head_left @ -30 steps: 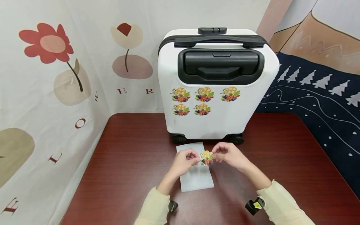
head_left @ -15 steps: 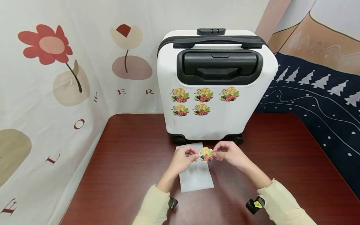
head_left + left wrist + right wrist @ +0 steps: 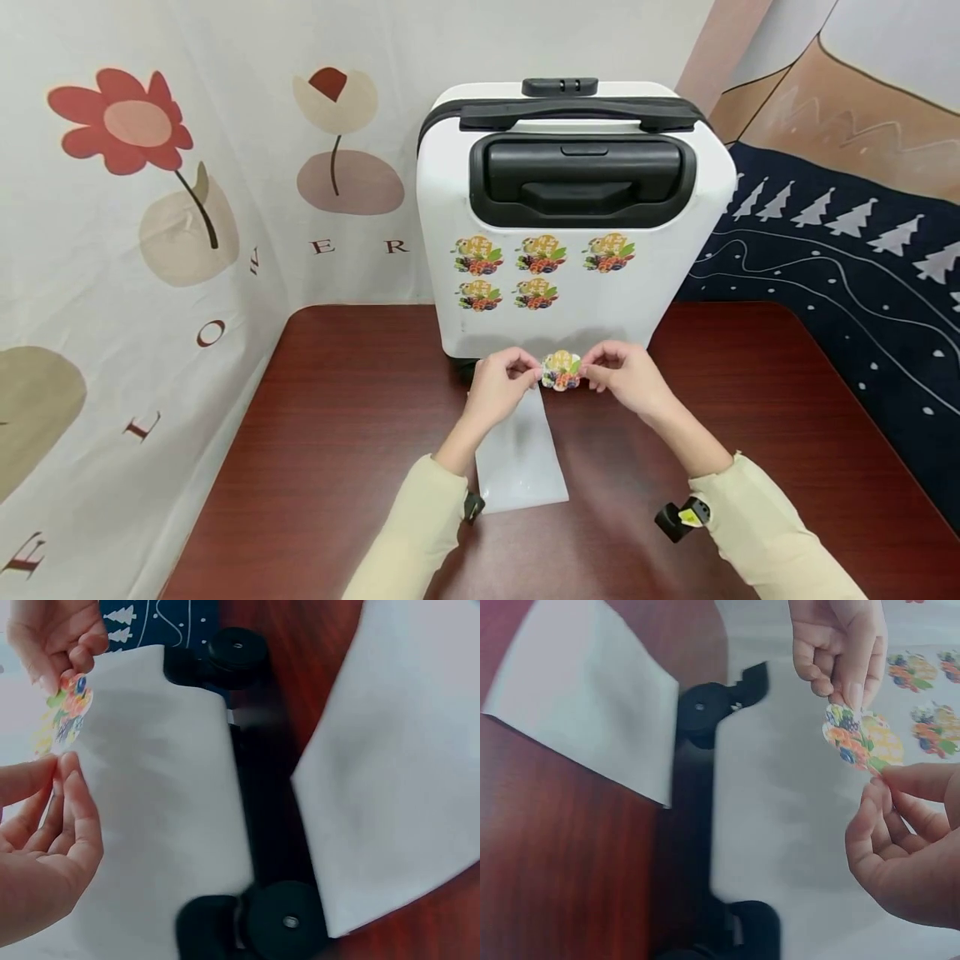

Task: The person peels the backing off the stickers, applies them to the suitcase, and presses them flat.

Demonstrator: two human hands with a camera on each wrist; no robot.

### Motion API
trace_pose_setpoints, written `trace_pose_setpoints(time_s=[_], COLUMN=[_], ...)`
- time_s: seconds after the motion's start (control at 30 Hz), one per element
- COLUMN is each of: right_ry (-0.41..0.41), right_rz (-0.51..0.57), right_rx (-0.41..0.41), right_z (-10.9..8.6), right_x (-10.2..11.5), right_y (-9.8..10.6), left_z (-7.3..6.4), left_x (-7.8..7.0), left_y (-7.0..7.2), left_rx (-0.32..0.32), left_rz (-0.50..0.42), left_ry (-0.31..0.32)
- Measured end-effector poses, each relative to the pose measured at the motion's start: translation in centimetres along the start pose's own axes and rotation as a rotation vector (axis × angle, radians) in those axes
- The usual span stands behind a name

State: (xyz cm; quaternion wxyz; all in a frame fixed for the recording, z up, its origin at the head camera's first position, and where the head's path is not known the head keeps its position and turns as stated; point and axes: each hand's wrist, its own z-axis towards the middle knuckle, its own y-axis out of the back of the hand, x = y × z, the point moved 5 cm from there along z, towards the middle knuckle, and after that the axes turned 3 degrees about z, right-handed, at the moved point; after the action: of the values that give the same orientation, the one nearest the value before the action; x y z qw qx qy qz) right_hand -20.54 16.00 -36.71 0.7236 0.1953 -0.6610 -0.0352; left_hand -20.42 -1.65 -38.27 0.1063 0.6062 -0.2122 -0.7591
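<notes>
A colourful fruit sticker [image 3: 561, 371] is stretched between both hands, in front of the suitcase's lower edge. My left hand [image 3: 504, 385] pinches its left edge between thumb and fingertips. On the opposite edge, my right hand [image 3: 628, 377] pinches it the same way. The right wrist view shows the sticker [image 3: 862, 739] face on, apart from the suitcase shell. Behind stands a white suitcase [image 3: 600, 300] with black handles. Its front bears several matching stickers, three in an upper row and two below, the lower right one [image 3: 536, 294] nearest the bare part.
A white backing sheet [image 3: 519, 467] lies on the dark red wooden table [image 3: 337, 433], partly under the left hand. Black suitcase wheels [image 3: 289, 919] show in the left wrist view. A printed cloth [image 3: 352, 258] hangs behind and to the left.
Both hands have moved forward and up toward the suitcase, carrying the sticker off from above the backing sheet. The sheet stays where it was on the table.
</notes>
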Motion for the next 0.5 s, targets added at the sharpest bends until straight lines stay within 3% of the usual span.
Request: trace_pose_setpoints(time_s=[0.5], right_ry=[0.149], right_rz=[-0.080], right_rx=[-0.285], right_z=[0.9], right_x=[3.8], right_y=[3.4], left_z=[3.1], left_x=[-4.8], left_y=[0.5], left_rx=[-0.173], left_rz=[0.034], left_ry=[-0.156])
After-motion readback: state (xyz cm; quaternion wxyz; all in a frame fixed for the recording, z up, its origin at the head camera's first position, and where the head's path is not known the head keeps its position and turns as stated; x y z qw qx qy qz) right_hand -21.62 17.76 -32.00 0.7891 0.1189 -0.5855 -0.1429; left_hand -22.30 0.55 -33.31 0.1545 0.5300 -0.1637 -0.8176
